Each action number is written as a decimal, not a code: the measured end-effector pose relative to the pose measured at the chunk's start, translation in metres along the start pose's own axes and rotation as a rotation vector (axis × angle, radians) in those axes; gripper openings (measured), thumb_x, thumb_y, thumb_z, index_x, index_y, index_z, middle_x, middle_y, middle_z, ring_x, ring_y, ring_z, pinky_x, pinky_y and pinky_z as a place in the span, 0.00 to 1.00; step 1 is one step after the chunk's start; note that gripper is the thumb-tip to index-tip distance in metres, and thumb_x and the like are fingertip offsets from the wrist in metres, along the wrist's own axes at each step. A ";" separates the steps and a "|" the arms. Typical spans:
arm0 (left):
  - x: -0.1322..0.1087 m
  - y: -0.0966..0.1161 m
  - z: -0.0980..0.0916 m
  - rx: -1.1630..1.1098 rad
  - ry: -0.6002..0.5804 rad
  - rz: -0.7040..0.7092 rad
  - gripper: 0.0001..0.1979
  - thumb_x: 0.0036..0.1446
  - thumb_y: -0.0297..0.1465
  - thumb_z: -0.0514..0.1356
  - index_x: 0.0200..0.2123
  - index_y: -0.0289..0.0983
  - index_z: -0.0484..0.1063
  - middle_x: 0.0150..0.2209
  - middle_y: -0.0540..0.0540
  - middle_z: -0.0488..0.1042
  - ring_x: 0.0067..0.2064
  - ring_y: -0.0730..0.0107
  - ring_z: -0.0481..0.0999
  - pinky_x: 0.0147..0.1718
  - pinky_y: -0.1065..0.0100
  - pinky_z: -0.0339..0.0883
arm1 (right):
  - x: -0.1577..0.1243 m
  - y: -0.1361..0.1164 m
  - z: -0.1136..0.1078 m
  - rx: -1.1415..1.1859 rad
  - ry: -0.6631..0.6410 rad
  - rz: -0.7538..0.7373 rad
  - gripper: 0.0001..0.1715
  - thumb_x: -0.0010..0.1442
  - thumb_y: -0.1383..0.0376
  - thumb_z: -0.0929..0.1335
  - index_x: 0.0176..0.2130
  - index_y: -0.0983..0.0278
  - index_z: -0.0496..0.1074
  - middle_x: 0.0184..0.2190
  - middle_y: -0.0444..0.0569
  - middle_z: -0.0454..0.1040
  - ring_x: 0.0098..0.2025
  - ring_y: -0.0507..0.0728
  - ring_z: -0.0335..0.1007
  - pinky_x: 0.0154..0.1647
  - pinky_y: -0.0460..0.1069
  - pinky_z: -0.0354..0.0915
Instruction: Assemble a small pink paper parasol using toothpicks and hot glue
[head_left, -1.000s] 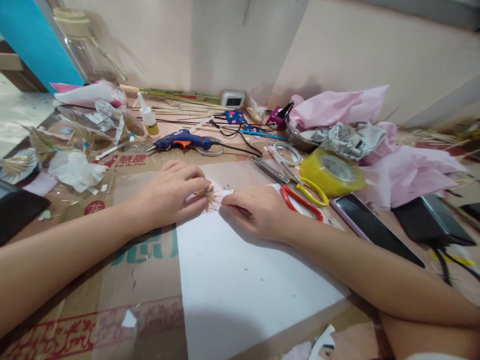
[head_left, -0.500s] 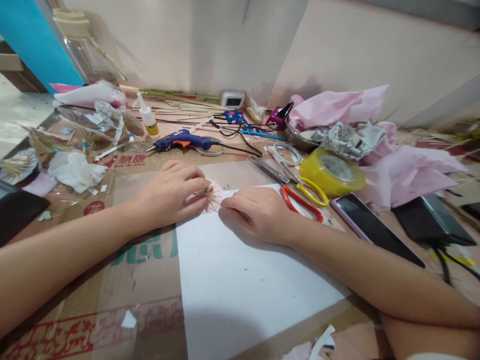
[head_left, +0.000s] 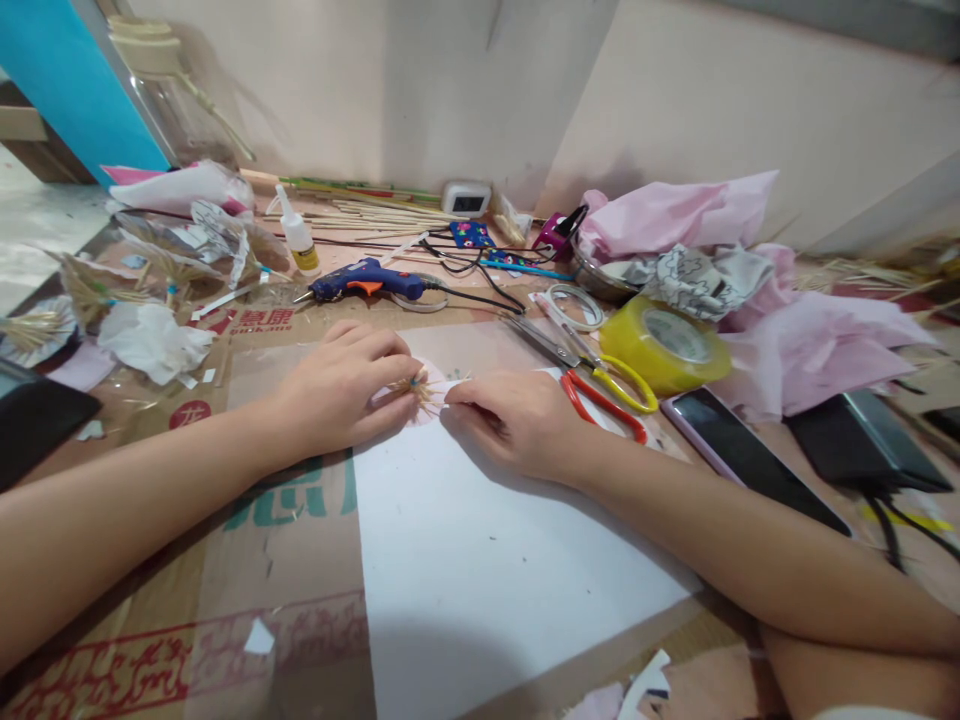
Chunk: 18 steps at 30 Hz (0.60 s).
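Head view: in the middle of the frame a small paper disc with thin stick ribs lies flat at the top edge of a white sheet. The left hand curls its fingers closed on the hub, pinning it steady. The right hand pinches a rib end between thumb and forefinger, seemingly to set it. Scissors and a glue gun lie near — within easy reach.

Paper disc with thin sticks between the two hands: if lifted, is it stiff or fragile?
Probably very light: the paper disc is thin pink paper with toothpick-thin ribs. Likely fragile; the ribs could snap under a hard pinch. It lies flat, so it should not roll.
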<state>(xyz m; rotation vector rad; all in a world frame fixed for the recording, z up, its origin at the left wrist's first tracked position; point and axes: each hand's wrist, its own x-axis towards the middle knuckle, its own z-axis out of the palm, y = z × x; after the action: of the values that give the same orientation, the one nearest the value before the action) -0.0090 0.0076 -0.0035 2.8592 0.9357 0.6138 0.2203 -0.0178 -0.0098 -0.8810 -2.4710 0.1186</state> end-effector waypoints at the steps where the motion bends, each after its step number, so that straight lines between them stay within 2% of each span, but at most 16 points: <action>1: 0.000 0.000 0.000 0.000 0.003 0.001 0.11 0.61 0.36 0.53 0.40 0.38 0.73 0.41 0.44 0.74 0.42 0.62 0.71 0.45 0.60 0.59 | 0.000 0.000 0.000 0.016 0.002 0.011 0.11 0.61 0.70 0.62 0.30 0.64 0.72 0.23 0.47 0.74 0.26 0.53 0.65 0.28 0.47 0.55; 7: -0.001 0.000 0.000 0.006 0.027 0.019 0.11 0.61 0.36 0.54 0.39 0.38 0.74 0.40 0.44 0.74 0.41 0.62 0.71 0.44 0.60 0.59 | 0.001 0.001 0.000 0.095 -0.007 0.025 0.11 0.61 0.69 0.62 0.33 0.64 0.73 0.25 0.46 0.75 0.26 0.51 0.66 0.28 0.46 0.56; 18: -0.001 0.001 0.002 0.052 0.057 0.060 0.10 0.62 0.35 0.55 0.38 0.39 0.74 0.38 0.46 0.74 0.40 0.65 0.72 0.43 0.62 0.57 | 0.003 0.001 -0.002 0.063 0.001 -0.007 0.11 0.60 0.71 0.61 0.31 0.66 0.73 0.23 0.46 0.74 0.25 0.51 0.64 0.27 0.45 0.55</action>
<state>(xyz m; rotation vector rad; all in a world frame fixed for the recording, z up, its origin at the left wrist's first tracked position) -0.0084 0.0070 -0.0051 2.9399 0.8890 0.6909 0.2201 -0.0155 -0.0072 -0.8448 -2.4548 0.1927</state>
